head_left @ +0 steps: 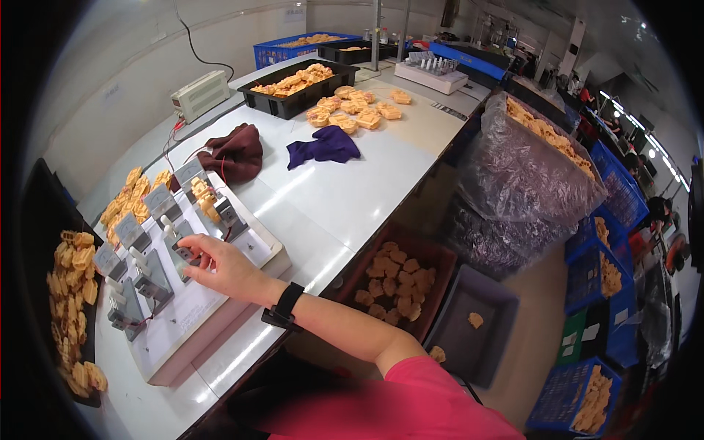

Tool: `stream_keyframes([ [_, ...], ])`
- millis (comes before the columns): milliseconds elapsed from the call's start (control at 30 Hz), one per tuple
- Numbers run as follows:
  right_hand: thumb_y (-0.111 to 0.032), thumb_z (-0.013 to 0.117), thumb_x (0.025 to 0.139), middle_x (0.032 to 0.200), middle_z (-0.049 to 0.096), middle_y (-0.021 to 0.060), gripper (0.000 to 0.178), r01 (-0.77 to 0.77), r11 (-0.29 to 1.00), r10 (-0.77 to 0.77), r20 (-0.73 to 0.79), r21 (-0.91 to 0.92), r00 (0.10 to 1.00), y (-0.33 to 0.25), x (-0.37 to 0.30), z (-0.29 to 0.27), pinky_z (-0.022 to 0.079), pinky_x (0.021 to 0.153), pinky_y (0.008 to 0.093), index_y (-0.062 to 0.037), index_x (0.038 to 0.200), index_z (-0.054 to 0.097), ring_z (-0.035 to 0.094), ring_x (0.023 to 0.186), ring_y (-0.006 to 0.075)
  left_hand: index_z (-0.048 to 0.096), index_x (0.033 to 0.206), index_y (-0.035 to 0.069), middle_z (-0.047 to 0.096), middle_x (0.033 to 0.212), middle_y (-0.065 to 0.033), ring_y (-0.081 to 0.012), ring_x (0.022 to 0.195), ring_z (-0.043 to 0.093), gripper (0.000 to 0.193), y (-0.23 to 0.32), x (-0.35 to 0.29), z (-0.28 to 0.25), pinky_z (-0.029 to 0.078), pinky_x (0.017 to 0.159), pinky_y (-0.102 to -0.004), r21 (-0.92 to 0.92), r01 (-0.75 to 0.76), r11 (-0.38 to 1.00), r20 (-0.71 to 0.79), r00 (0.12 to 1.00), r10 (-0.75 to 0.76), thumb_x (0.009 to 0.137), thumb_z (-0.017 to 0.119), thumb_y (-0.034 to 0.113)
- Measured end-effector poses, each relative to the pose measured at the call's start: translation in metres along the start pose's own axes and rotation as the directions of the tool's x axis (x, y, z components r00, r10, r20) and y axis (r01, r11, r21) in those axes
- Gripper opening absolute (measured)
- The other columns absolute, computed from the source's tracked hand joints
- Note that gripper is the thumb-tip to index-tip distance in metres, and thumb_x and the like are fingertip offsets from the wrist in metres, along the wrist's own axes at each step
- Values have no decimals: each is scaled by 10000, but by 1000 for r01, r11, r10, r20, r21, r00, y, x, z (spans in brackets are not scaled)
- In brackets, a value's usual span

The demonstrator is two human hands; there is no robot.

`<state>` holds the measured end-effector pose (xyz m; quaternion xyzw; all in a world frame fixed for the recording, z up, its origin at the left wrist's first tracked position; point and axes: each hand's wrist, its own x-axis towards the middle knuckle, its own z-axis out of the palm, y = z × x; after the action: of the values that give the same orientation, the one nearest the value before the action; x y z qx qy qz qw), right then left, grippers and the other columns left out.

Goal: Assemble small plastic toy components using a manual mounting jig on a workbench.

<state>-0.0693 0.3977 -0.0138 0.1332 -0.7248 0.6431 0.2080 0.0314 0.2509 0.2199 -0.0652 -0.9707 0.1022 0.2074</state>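
Note:
My right hand point(214, 268) reaches over a white test board point(192, 323), with a black band on the wrist. Its thumb and bent fingers close round a small grey clamp block point(174, 238) with a white lever. The hand partly hides this block, and I cannot see whether a part sits in it. Beside it on the board stand other grey clamps point(152, 277) with white levers and a row of small panel meters point(133, 233). A yellow plastic part point(205, 196) sits in the clamp at the far end. My left hand is not in view.
Yellow parts lie heaped behind the board point(130, 194), in a dark tray point(72, 293) at left and a black bin point(297, 79). Dark red point(238, 152) and purple cloths point(324, 147) lie on the table. Below its edge are a brown bin point(400, 282) and a grey bin point(469, 345).

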Motion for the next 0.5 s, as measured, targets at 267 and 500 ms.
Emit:
stream_keyframes([
  [267,-144,678,841,906,583,102,201,218,760,-276,0,-613,961,-14,2,-14,478,788,378,-74,1026,640,584,870,273,527,1314,-10,502,1368,-203,-356,1307,447,387,-124,-91,137,367,1069,-438,-165,-179,970,-250,959,135,932,515,54],
  [500,-136,644,869,911,582,105,98,206,821,-96,227,-532,969,-10,10,-42,483,766,361,-53,918,661,580,859,275,535,1316,-10,495,1379,-195,-373,1319,425,429,-113,-113,228,296,1110,-446,-595,-153,789,-61,988,145,888,553,24],
])
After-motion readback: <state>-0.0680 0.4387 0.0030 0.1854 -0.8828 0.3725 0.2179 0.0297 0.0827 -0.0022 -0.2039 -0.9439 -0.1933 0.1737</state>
